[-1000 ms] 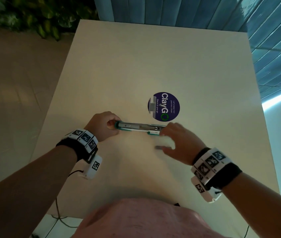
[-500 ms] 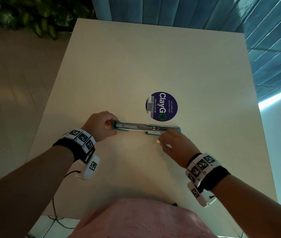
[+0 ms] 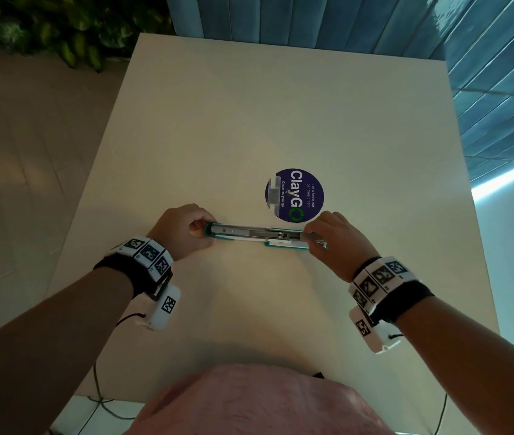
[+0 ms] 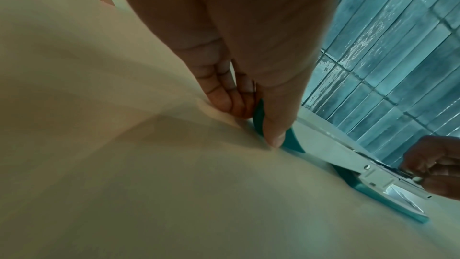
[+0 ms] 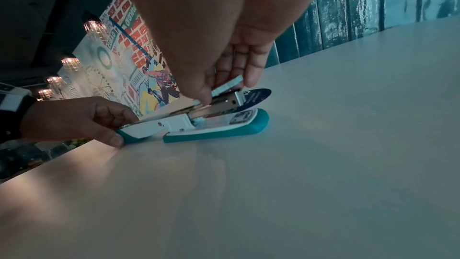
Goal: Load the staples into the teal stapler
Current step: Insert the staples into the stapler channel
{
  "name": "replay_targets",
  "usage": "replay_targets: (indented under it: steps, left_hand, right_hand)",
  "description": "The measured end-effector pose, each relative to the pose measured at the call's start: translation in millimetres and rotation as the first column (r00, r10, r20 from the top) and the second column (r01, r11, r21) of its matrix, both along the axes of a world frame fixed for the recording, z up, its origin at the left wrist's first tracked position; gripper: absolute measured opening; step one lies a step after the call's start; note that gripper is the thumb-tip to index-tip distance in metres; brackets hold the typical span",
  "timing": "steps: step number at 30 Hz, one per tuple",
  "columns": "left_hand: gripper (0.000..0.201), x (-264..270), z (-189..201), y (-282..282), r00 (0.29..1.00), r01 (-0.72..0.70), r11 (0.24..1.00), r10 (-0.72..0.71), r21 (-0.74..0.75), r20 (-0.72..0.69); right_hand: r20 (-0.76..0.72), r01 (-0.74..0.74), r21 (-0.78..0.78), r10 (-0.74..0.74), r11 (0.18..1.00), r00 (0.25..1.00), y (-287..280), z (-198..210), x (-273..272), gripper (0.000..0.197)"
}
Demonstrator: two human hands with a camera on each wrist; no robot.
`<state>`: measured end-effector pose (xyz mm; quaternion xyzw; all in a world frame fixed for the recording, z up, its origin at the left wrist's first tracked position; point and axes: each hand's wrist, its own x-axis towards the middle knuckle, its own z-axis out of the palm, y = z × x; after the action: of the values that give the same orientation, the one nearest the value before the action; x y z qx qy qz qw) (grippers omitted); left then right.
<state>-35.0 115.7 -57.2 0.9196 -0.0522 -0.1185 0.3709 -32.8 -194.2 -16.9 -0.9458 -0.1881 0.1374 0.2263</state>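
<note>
The teal stapler point(image 3: 259, 235) lies unfolded flat on the white table point(image 3: 281, 120), its metal channel facing up. My left hand point(image 3: 183, 230) grips its left end between thumb and curled fingers, as the left wrist view shows on the stapler point(image 4: 348, 157). My right hand point(image 3: 337, 240) is at the right end. In the right wrist view its fingers pinch a strip of staples point(image 5: 227, 86) held tilted just above the metal channel of the stapler point(image 5: 214, 123).
A round purple sticker point(image 3: 294, 195) is stuck on the table just beyond the stapler. Teal tiled wall point(image 3: 485, 73) runs along the far and right sides. Plants point(image 3: 54, 29) stand beyond the far left corner. Cables hang below the near table edge.
My right hand drew back toward me from the stapler, then moved right to its right end, now holding a staple strip over the channel. The left hand kept its grip.
</note>
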Motion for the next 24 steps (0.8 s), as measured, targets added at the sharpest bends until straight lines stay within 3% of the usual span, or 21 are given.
replay_targets:
  steps: [7,12,15,20,24]
  left_hand:
    - [0.030,1.1,-0.6,-0.1,1.000,0.001,1.000,-0.001,0.003,-0.002]
    - [0.030,1.2,-0.6,0.1,1.000,0.013,1.000,-0.013,0.008,0.013]
    - [0.031,0.9,-0.6,0.3,1.000,0.011,1.000,-0.011,0.008,0.019]
    - [0.031,0.6,-0.9,1.0,1.000,0.017,1.000,-0.017,0.020,0.021]
    - [0.031,0.5,0.4,0.8,1.000,0.014,1.000,-0.014,0.027,0.015]
  right_hand:
    - [-0.030,-0.017,-0.030,0.016,0.999,0.999,-0.3,1.3,4.3,0.011]
    - [-0.067,-0.124,-0.168,0.114,0.978,0.991,2.3,7.1,9.2,0.022]
    - [-0.102,-0.117,-0.175,0.100,0.978,0.990,5.4,8.2,12.3,0.022]
    - [-0.042,-0.226,-0.232,0.222,0.946,0.974,10.0,5.2,12.0,0.020]
    - [-0.085,-0.142,-0.144,0.130,0.979,0.988,13.9,-1.0,10.3,0.021]
